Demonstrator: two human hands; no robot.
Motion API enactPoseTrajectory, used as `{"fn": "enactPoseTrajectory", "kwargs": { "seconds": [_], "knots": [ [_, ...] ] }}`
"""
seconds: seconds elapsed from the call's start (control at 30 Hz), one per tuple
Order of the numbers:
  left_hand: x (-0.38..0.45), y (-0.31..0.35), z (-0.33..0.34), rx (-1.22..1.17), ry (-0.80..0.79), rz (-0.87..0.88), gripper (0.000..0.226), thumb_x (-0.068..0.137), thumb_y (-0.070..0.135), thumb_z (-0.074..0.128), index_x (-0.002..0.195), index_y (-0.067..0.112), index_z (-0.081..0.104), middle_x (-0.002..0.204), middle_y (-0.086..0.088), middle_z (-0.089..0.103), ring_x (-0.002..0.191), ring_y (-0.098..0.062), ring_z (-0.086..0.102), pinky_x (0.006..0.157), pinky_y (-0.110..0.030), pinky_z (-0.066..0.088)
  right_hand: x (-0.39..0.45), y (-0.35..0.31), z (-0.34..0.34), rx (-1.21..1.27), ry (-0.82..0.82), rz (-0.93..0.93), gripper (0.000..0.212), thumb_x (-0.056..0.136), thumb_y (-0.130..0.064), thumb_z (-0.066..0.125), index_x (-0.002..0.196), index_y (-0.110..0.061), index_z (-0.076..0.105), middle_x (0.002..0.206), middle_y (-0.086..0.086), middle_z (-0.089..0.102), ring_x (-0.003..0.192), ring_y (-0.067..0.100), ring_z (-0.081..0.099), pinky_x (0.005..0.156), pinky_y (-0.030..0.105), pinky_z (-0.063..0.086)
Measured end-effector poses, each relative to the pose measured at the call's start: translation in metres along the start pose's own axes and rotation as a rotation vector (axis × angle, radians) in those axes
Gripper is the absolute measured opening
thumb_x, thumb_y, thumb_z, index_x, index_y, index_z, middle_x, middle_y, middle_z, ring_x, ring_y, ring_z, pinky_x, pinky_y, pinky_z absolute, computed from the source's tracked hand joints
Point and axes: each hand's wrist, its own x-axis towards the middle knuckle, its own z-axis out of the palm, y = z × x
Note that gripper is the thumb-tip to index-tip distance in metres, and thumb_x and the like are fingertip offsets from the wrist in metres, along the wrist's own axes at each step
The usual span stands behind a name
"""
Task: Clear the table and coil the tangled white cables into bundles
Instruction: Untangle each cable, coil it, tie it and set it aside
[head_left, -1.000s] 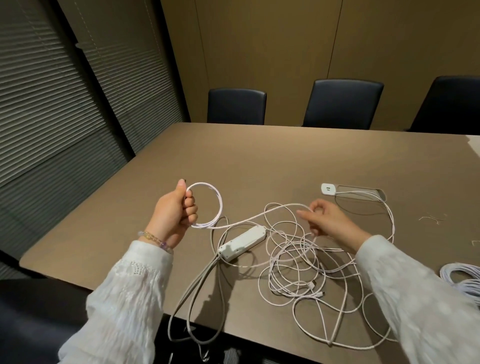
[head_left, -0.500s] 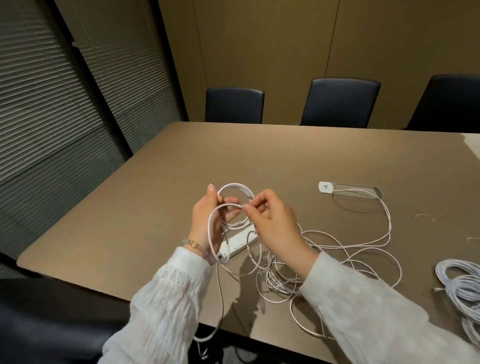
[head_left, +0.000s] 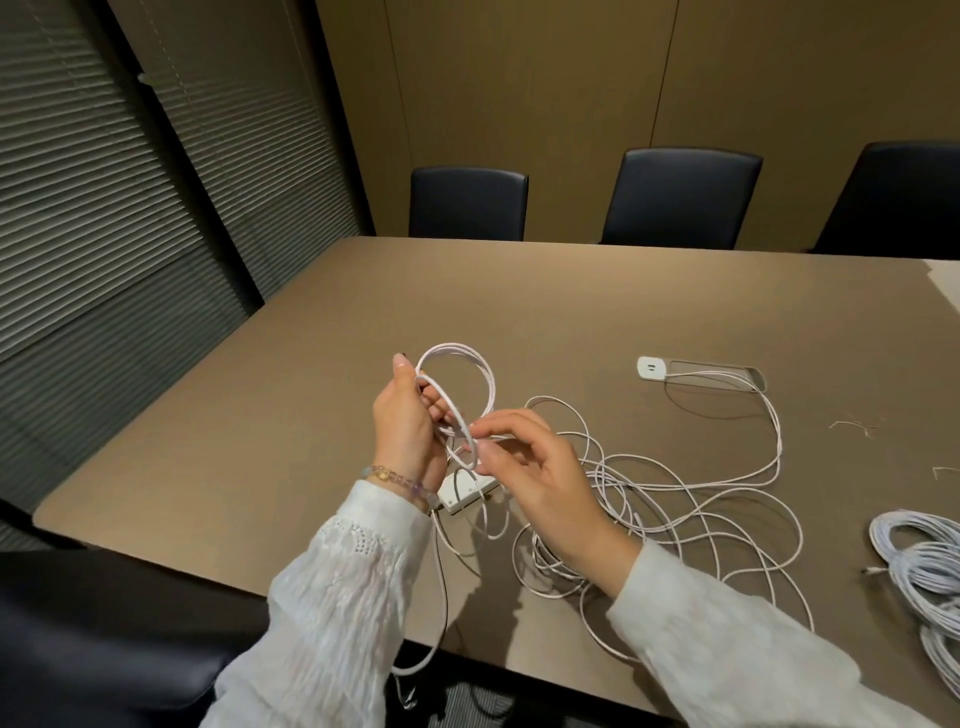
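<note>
My left hand (head_left: 408, 423) grips a small coil of white cable (head_left: 470, 371), held upright above the brown table (head_left: 571, 312). My right hand (head_left: 535, 467) pinches the same cable just right of the coil, where a fresh loop hangs. The loose remainder lies as a tangled white cable heap (head_left: 675, 509) to the right. Its far end runs to a white plug (head_left: 652, 368) beside the table's cable slot (head_left: 727, 376). A white power strip (head_left: 465, 493) lies under my hands, partly hidden.
Finished coiled white bundles (head_left: 919, 561) lie at the right edge. The power strip's lead (head_left: 441, 597) hangs over the near table edge. Three dark chairs (head_left: 467, 202) stand along the far side. Blinds cover the left wall. Small scraps (head_left: 852, 426) lie at far right.
My hands, apart one second ago, have come together. My right hand brought cable over to the coil in my left hand, which now has more loops. The tangle has shifted slightly.
</note>
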Motion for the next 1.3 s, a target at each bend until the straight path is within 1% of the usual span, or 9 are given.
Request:
{"fn": "enactPoseTrajectory", "kwargs": {
  "seconds": [0.17,0.23,0.33,0.5,0.67,0.83,1.0,1.17,1.3],
  "knots": [
    [-0.002,0.0,0.001,-0.015,-0.031,-0.061,0.044,0.105,0.038,0.036,0.065,0.019,0.034,0.044,0.008,0.024,0.034,-0.006,0.018,0.033,-0.017,0.017,0.003,-0.006,-0.005,0.095,0.062,0.055,0.028,0.092,-0.033,0.058,0.086,-0.007,0.067,0.094,0.008,0.059,0.084,0.024,0.068,0.072,0.041,0.058],
    [0.0,-0.001,0.001,-0.001,0.01,-0.059,0.045,0.105,0.038,0.037,0.064,0.018,0.036,0.044,0.008,0.024,0.033,-0.005,0.018,0.032,-0.017,0.017,0.002,-0.005,-0.007,-0.002,-0.02,0.016,0.036,0.084,-0.045,0.059,0.09,-0.011,0.067,0.098,0.008,0.06,0.088,0.024,0.064,0.071,0.04,0.056],
    [0.003,-0.002,0.0,0.005,0.014,-0.061,0.043,0.104,0.039,0.038,0.067,0.017,0.04,0.045,0.008,0.023,0.033,-0.005,0.018,0.032,-0.017,0.017,0.002,-0.002,-0.001,-0.166,-0.003,-0.039,0.027,0.088,-0.039,0.063,0.084,-0.013,0.069,0.091,0.0,0.061,0.084,0.021,0.065,0.066,0.036,0.057],
    [-0.006,0.006,-0.007,-0.087,-0.286,-0.293,0.044,0.103,0.04,0.038,0.067,0.015,0.044,0.044,0.008,0.021,0.031,-0.005,0.018,0.031,-0.017,0.015,0.017,-0.007,-0.012,0.15,0.219,0.284,0.025,0.091,-0.024,0.062,0.08,-0.002,0.057,0.055,0.003,0.051,0.048,0.028,0.065,0.043,0.029,0.053],
    [-0.012,0.012,-0.011,-0.039,-0.438,-0.375,0.046,0.099,0.044,0.04,0.068,0.013,0.054,0.044,0.009,0.02,0.032,-0.004,0.019,0.036,-0.018,0.013,0.023,-0.005,-0.019,0.164,0.255,0.352,0.031,0.086,-0.02,0.069,0.079,-0.008,0.042,0.052,0.007,0.043,0.041,0.027,0.061,0.036,0.023,0.045],
    [-0.004,0.019,-0.013,-0.169,-0.371,-0.309,0.047,0.1,0.042,0.04,0.062,0.016,0.049,0.043,0.009,0.021,0.034,-0.005,0.013,0.038,-0.016,0.01,0.024,0.003,-0.028,0.121,-0.045,0.402,0.04,0.078,-0.043,0.065,0.084,-0.005,0.055,0.067,0.008,0.06,0.043,0.02,0.057,0.04,0.022,0.044],
    [0.013,0.042,-0.023,-0.223,-0.297,-0.221,0.045,0.102,0.043,0.037,0.066,0.017,0.043,0.043,0.008,0.022,0.032,-0.004,0.02,0.034,-0.016,0.015,0.018,0.042,-0.054,-0.318,-0.345,0.387,0.019,0.085,-0.012,0.07,0.069,-0.013,0.06,0.059,0.005,0.06,0.052,0.011,0.057,0.06,0.026,0.048],
    [0.024,0.064,-0.033,-0.206,-0.235,-0.151,0.045,0.102,0.045,0.036,0.067,0.018,0.042,0.044,0.008,0.021,0.033,-0.005,0.019,0.034,-0.016,0.016,0.031,0.066,-0.091,-0.384,-0.076,0.414,0.024,0.088,-0.013,0.066,0.065,-0.016,0.06,0.058,0.0,0.063,0.059,0.013,0.058,0.071,0.042,0.047],
    [0.025,0.06,-0.038,-0.098,-0.163,-0.086,0.044,0.103,0.044,0.035,0.069,0.018,0.041,0.045,0.009,0.02,0.033,-0.005,0.017,0.033,-0.016,0.016,0.039,0.041,-0.098,-0.288,0.057,0.366,0.019,0.088,-0.013,0.066,0.071,-0.005,0.067,0.078,0.016,0.068,0.065,0.008,0.058,0.068,0.02,0.045]
  ]
}}
